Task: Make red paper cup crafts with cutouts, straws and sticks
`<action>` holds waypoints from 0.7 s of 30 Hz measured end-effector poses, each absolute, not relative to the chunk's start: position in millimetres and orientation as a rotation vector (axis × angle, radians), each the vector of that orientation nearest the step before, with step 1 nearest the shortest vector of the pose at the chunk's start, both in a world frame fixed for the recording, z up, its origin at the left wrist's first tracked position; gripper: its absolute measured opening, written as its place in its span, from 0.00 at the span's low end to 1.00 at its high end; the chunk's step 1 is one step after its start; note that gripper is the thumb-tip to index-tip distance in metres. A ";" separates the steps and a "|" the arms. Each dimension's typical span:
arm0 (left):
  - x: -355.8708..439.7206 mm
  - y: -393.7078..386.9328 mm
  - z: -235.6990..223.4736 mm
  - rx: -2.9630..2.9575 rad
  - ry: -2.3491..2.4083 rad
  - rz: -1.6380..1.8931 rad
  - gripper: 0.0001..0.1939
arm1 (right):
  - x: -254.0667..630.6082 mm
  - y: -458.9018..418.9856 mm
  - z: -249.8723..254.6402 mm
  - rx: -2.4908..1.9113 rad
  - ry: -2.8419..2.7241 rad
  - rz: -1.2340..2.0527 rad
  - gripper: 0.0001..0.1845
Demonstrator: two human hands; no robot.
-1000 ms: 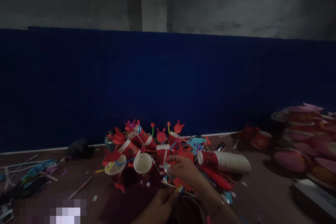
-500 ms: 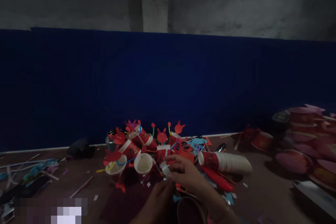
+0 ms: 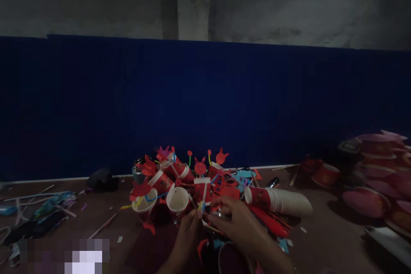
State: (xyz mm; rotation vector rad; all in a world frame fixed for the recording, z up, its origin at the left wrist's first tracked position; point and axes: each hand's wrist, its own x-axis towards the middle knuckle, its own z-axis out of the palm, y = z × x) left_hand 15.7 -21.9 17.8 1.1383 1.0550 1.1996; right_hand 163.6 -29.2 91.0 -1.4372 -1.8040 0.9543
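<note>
My left hand [image 3: 188, 233] and my right hand [image 3: 236, 222] meet in front of a heap of red paper cups [image 3: 180, 177] decorated with paper animal heads and coloured straws. Both hands are closed in a pinch on a small pale strip [image 3: 203, 205] with a blue tip, held between them just above the table. The scene is dark, so I cannot name the strip more exactly. A white-lined open cup [image 3: 177, 200] lies just left of my left hand. A dark round cup rim [image 3: 231, 259] sits below my right wrist.
A stack of nested cups [image 3: 278, 200] lies on its side at the right. Pink and red bowls and lids [image 3: 375, 171] pile at the far right. Straws and scraps [image 3: 41, 212] litter the left. A blue wall panel [image 3: 205, 102] stands behind the brown table [image 3: 327, 239].
My left hand rose from the bottom edge to meet the right hand at the small strip. The right hand turned the strip and shifted slightly right. The camera tipped a little.
</note>
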 end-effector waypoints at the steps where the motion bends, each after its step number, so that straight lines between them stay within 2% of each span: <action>1: 16.0 -22.1 17.1 1.114 1.052 1.212 0.29 | 164.6 -29.7 92.6 -1.445 -1.827 0.925 0.13; 7: 20.4 -17.9 12.5 0.987 1.094 1.153 0.26 | 171.7 -29.8 104.4 -1.560 -1.934 0.797 0.08; 13: 10.4 -17.8 12.2 1.050 1.103 1.107 0.23 | 175.8 -30.9 114.2 -1.606 -2.020 0.736 0.08; 21: 13.9 -19.6 15.8 0.989 1.058 1.175 0.23 | 176.8 -26.8 106.2 -1.551 -2.010 0.799 0.07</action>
